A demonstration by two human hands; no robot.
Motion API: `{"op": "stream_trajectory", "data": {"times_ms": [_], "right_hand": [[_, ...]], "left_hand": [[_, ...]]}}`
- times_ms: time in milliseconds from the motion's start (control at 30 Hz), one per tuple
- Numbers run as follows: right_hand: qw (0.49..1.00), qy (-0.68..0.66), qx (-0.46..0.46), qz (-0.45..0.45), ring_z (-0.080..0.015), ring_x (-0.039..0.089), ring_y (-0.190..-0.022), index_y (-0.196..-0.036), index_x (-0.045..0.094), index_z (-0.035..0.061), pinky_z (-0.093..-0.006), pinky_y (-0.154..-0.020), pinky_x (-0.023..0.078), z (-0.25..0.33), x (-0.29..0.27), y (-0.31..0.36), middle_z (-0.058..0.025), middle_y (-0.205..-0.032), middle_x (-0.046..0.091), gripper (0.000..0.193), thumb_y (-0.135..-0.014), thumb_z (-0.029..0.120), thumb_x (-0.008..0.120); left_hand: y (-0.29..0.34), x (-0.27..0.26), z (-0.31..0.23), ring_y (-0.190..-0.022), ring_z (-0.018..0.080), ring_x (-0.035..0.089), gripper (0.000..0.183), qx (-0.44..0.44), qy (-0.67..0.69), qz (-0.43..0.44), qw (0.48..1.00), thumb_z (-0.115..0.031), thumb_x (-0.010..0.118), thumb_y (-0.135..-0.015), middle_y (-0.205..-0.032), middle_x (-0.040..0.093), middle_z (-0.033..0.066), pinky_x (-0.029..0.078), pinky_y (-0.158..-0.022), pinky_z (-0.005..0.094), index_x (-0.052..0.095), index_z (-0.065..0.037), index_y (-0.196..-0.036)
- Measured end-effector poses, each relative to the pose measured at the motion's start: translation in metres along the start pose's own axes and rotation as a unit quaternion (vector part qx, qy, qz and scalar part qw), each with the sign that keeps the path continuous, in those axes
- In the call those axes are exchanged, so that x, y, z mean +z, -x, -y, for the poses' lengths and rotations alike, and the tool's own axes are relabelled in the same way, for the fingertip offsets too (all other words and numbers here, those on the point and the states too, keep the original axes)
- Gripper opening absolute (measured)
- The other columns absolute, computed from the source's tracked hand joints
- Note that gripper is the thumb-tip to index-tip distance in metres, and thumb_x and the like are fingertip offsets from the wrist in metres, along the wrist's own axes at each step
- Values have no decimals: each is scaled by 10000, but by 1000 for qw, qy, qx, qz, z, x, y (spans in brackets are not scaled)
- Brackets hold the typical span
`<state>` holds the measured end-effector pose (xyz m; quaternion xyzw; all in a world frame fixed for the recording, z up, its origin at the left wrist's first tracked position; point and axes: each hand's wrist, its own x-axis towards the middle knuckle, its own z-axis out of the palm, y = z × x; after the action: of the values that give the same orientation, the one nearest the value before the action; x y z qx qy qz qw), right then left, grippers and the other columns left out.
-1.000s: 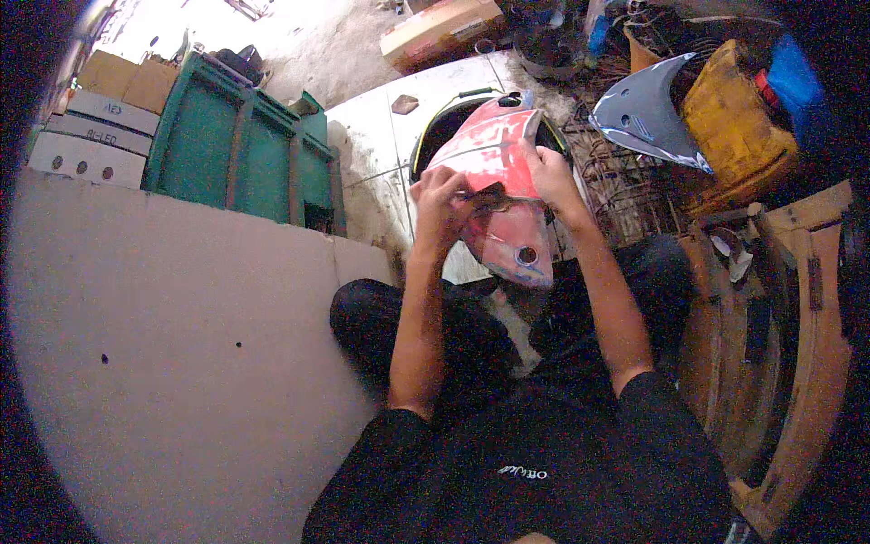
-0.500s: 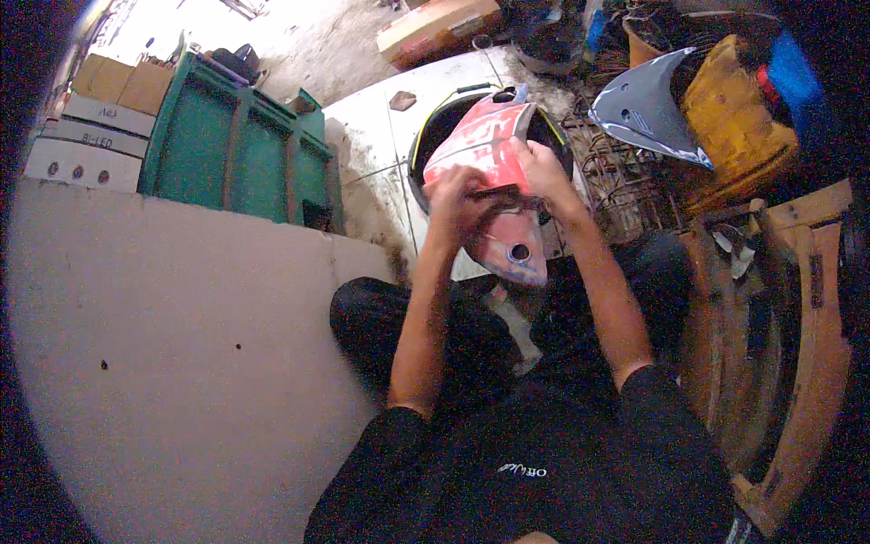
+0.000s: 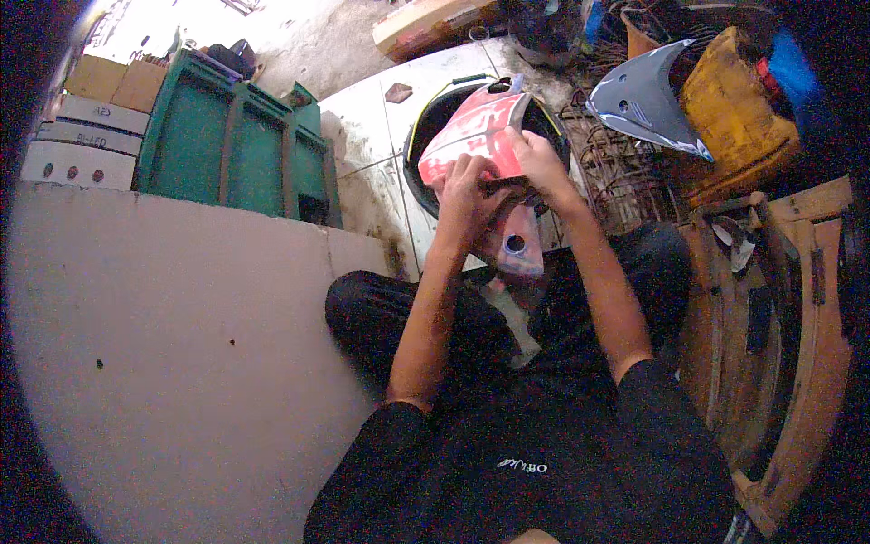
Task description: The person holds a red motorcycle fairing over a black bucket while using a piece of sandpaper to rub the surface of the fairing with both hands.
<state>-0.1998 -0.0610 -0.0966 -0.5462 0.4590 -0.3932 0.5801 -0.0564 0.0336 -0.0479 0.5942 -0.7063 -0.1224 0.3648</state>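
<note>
Before me is a curved red motorcycle body panel [image 3: 473, 130] with pale worn patches and a round hole near each end. It lies over a black basin [image 3: 419, 163] with a yellow-green rim. My right hand [image 3: 541, 166] grips its right edge, thumb on the upper face. Closed, with bent fingers, my left hand [image 3: 469, 192] holds the lower left part of the panel. A dark gap or strip shows between the hands; I cannot make out what it is. The panel's underside is hidden.
White floor tiles [image 3: 367, 118] lie under the basin. To the right are a wire rack [image 3: 612, 172], a grey panel [image 3: 639, 95], a yellow container [image 3: 739, 118] and a wooden frame [image 3: 816, 299]. A low pale wall [image 3: 181, 317] and a green cabinet [image 3: 195, 136] stand left.
My left hand has shifted slightly right and down over the panel, its fingers more bent. My right hand stays on the right edge. The whole view has shifted a little.
</note>
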Motion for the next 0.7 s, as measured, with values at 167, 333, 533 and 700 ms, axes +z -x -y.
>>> {"op": "stream_trajectory", "data": {"times_ms": [167, 333, 533, 700], "right_hand": [[1000, 4, 2, 8, -64, 587, -737, -1020, 630, -5, -239, -692, 497, -2, 7, -1, -18, -886, 657, 397, -1023, 364, 481], [1000, -7, 7, -1, -65, 580, -730, -1014, 634, -4, -244, -685, 495, 6, 4, 4, -13, -873, 654, 406, -1021, 374, 485], [1000, -5, 6, -1, -65, 582, -734, -1019, 635, -10, -248, -682, 493, 2, 3, 3, -15, -877, 661, 421, -1017, 386, 492], [998, 61, 10, 1, -61, 586, -744, -1025, 636, -14, -247, -702, 496, 2, -3, 1, -16, -891, 668, 418, -1015, 381, 500]], "left_hand": [[8, -22, 37, -951, 296, 557, 441, -78, 30, -34, 996, -307, 874, -614, -919, 593, 122, 441, -807, 434, 629, -66, -889], [12, -38, 57, -1007, 307, 530, 554, -118, -57, -29, 991, -300, 875, -621, -1020, 564, 117, 424, -875, 447, 588, -96, -1048], [3, 1, 23, -1086, 339, 495, 824, -24, 22, -62, 998, -494, 891, -515, -1103, 529, 150, 382, -915, 507, 548, -128, -1168], [8, -19, 56, -1192, 369, 462, 958, -193, -53, -86, 976, -578, 851, -579, -1242, 515, 210, 368, -1008, 504, 492, -56, -1297]]}}
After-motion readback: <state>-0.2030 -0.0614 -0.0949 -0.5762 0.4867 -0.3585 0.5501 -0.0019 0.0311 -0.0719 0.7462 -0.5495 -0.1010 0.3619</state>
